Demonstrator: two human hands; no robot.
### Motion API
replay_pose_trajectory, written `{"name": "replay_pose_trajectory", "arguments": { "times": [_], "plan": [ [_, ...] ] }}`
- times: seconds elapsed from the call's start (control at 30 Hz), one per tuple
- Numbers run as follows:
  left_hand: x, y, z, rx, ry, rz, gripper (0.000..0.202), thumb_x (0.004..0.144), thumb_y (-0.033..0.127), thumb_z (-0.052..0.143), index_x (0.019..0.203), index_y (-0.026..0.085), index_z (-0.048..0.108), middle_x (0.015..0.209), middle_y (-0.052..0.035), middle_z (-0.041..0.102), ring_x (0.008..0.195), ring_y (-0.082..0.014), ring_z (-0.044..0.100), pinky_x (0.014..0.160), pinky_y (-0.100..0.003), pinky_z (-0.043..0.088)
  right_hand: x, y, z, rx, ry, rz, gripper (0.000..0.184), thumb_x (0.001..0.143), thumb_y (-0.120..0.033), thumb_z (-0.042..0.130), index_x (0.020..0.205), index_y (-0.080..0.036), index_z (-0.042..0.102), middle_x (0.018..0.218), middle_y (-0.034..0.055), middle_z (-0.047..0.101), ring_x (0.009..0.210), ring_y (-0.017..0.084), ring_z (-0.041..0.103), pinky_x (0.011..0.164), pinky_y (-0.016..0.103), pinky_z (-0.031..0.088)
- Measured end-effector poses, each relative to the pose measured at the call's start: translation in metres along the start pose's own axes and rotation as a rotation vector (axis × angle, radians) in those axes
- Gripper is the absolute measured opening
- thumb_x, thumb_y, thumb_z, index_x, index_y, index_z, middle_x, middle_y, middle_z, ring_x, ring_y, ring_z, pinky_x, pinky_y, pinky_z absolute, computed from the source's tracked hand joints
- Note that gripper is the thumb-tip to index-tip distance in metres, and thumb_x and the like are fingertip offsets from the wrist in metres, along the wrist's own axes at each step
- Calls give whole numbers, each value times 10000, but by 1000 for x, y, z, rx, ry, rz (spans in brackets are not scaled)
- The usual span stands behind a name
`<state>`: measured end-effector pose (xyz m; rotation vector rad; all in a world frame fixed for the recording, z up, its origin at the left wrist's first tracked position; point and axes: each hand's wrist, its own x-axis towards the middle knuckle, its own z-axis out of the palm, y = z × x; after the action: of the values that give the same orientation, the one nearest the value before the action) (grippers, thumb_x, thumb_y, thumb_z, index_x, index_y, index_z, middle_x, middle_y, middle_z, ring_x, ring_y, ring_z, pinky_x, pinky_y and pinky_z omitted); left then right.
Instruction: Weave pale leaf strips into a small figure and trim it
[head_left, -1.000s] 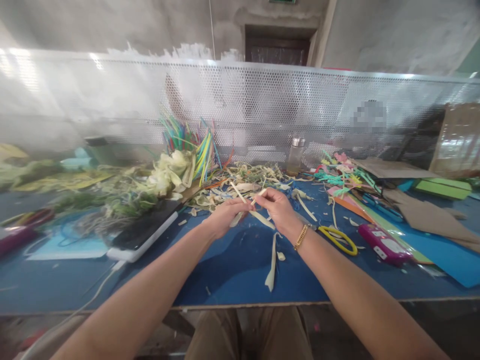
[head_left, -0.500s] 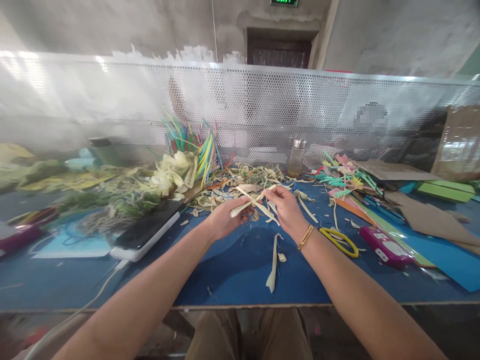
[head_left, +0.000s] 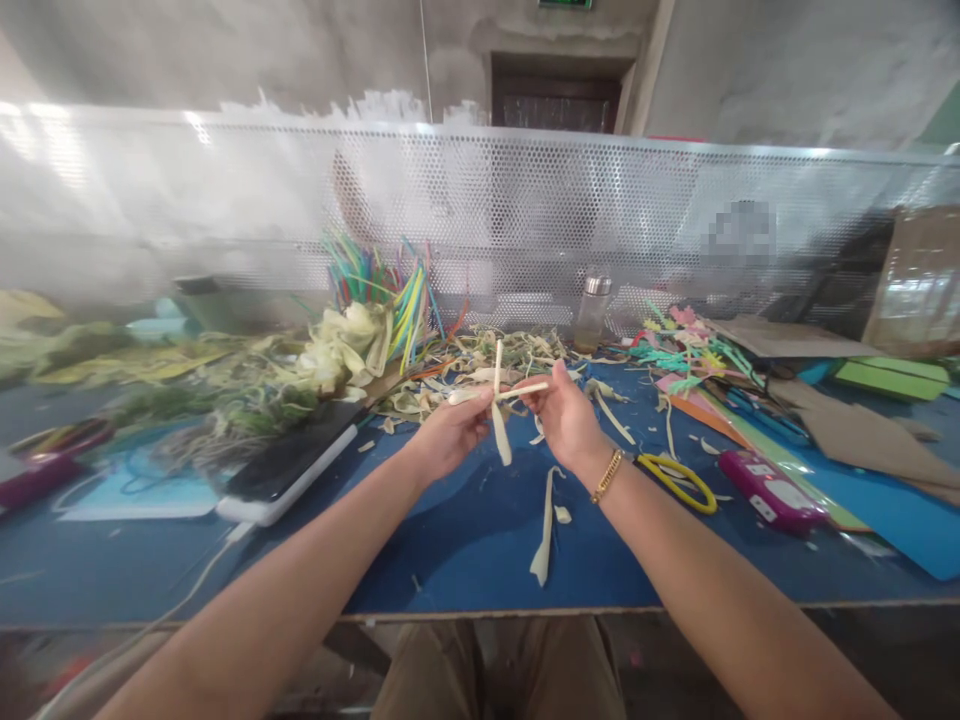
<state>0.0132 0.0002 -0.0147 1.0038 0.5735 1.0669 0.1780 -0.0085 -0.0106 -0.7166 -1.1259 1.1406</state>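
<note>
Two pale strips (head_left: 501, 435) that look like dried corn husk cross each other above the table. My left hand (head_left: 451, 437) is closed on them, with thumb and fingers pinching close to the crossing. One strip stands upright with its wider end hanging down; the other points right toward my right hand (head_left: 566, 415). That hand is open, its thumb raised apart from the fingers, which lie at or behind the strip's right end; whether they touch it I cannot tell. A loose husk strip (head_left: 548, 530) and a small scrap (head_left: 562, 514) lie on the blue tabletop (head_left: 465, 560) below.
Husk scraps (head_left: 517, 348) are heaped behind my hands. To the left are a black phone-like device (head_left: 292, 455) with a cable and colourful pipe-cleaner-like sticks (head_left: 375, 275). Rightward lie yellow-handled scissors (head_left: 679, 485), a purple device (head_left: 772, 490) and coloured sheets. A bottle (head_left: 594, 312) stands near the perforated screen (head_left: 465, 190).
The crossed strips have turned, so one now stands upright and the other points right. My right thumb has lifted away from the strip it was pinching. My left hand keeps its grip.
</note>
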Motion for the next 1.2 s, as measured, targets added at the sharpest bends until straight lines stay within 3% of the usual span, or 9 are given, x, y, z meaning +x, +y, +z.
{"name": "replay_pose_trajectory", "arguments": {
  "times": [0.07,0.23,0.47,0.6,0.77,0.9,1.0,1.1,1.2],
  "plan": [
    [-1,1,0,55,-1,2,239,692,308,781,859,143,740,778,-26,661,683,-107,565,563,-205,412,0,0,-1,-13,19,69,613,769,-754,474,687,-202,728,687,53,640,677,173,538,696,338,420],
    [-7,0,5,137,-14,-45,232,699,327,761,805,122,737,801,-66,693,734,-157,606,676,-262,470,-1,3,0,-57,-35,78,285,607,-467,805,704,-211,724,702,6,659,700,160,557,734,327,430],
    [-5,0,8,188,8,-56,169,633,237,783,732,139,687,663,-18,624,628,-135,558,624,-258,424,2,10,0,-80,-10,-60,216,665,-356,767,605,-199,631,650,-34,580,657,121,494,703,289,391],
    [-3,0,7,198,-12,15,141,619,217,765,680,144,660,672,-13,595,645,-136,537,635,-259,416,4,10,0,-116,52,-126,224,672,-338,752,571,-196,612,638,-33,531,649,119,464,675,282,375],
    [-5,2,6,189,-52,20,109,649,203,745,699,150,665,672,-11,597,680,-137,545,675,-252,426,4,10,0,-104,57,-125,229,662,-346,764,572,-195,617,634,-34,519,640,118,454,667,281,376],
    [-7,4,4,103,-105,-53,166,749,289,657,752,128,698,726,-65,647,676,-162,573,669,-281,453,3,10,-1,-31,28,-55,220,688,-389,755,630,-199,660,628,-30,549,631,120,474,662,286,388],
    [-6,2,3,44,-168,-53,145,716,214,666,831,134,705,831,-76,677,719,-155,593,698,-270,459,4,9,-1,0,68,-40,227,692,-419,755,660,-206,685,641,-21,588,616,120,489,646,290,390],
    [-4,-3,2,83,-135,-10,260,656,120,744,906,170,690,845,-32,669,725,-114,586,699,-233,442,4,9,-1,15,104,-36,242,660,-442,778,662,-215,695,679,-8,628,640,131,524,665,298,398],
    [0,-7,0,87,-69,75,200,679,211,783,843,186,671,759,5,629,678,-100,560,660,-231,434,4,8,-2,17,133,7,350,667,-565,736,647,-217,704,669,17,641,651,148,538,661,304,401]
  ]
}}
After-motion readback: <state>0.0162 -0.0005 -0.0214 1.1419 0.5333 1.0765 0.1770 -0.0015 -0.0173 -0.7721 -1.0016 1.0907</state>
